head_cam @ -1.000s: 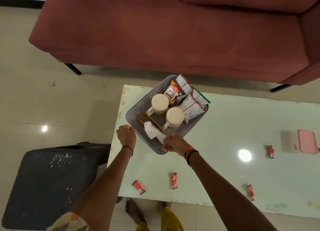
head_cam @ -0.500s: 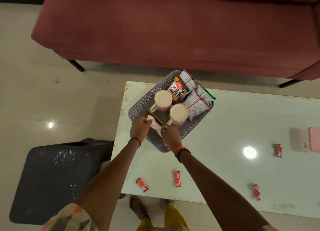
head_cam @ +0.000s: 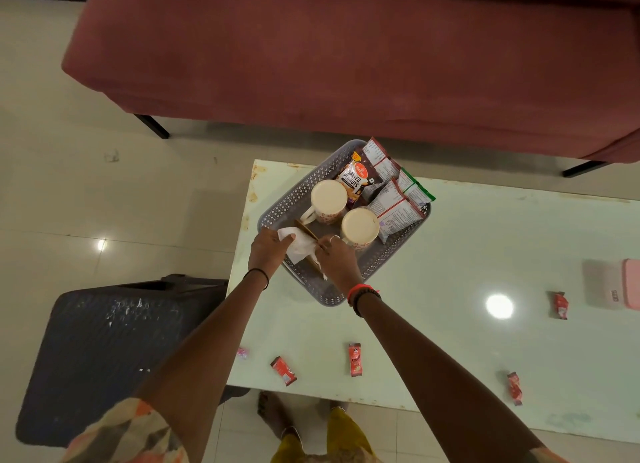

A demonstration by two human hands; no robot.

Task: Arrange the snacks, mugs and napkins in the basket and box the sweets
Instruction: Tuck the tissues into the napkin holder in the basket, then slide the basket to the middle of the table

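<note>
While the left hand point(head_cam: 268, 251) and right hand point(head_cam: 337, 258), close together at centre frame, pinch a white napkin point(head_cam: 298, 246) inside the grey basket point(head_cam: 322, 298) beside two mugs point(head_cam: 328, 196) and snack packets point(head_cam: 394, 202), red sweets point(head_cam: 355, 360) lie scattered across the lower frame, unboxed, with the pink box point(head_cam: 630, 282) at the right edge.

A dark red fabric sofa point(head_cam: 346, 53) on thin black legs stands beyond the pale green glossy rectangular table point(head_cam: 485, 240); a dark grey plastic stool point(head_cam: 104, 351) sits just beside the table's left end; glossy beige floor tiles point(head_cam: 86, 185) lie beneath.
</note>
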